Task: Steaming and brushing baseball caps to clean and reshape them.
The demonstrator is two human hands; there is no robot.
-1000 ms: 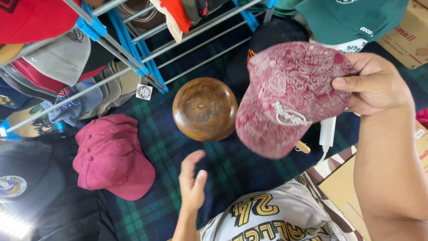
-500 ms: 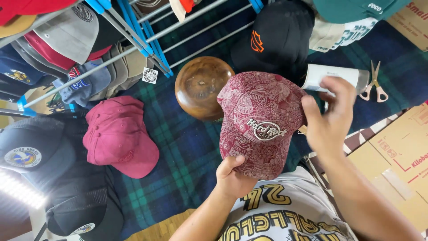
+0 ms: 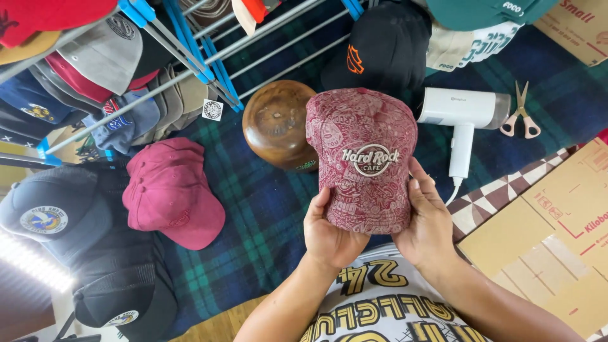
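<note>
Where one gripped before, left hand (image 3: 329, 231) and right hand (image 3: 427, 221) (both) hold cap (image 3: 361, 158).

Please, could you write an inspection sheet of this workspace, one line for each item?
Surface: dark plaid blanket on the floor.
Job's things: patterned maroon cap, held up in both hands.
Clutter: plain maroon cap, wooden dome form, white hand steamer, scissors, flattened cardboard.
Grippers: left hand and right hand grip the cap's lower edge.
Cables: white cord at the steamer's handle end.
Surroundings: rack of caps, top left.
</note>
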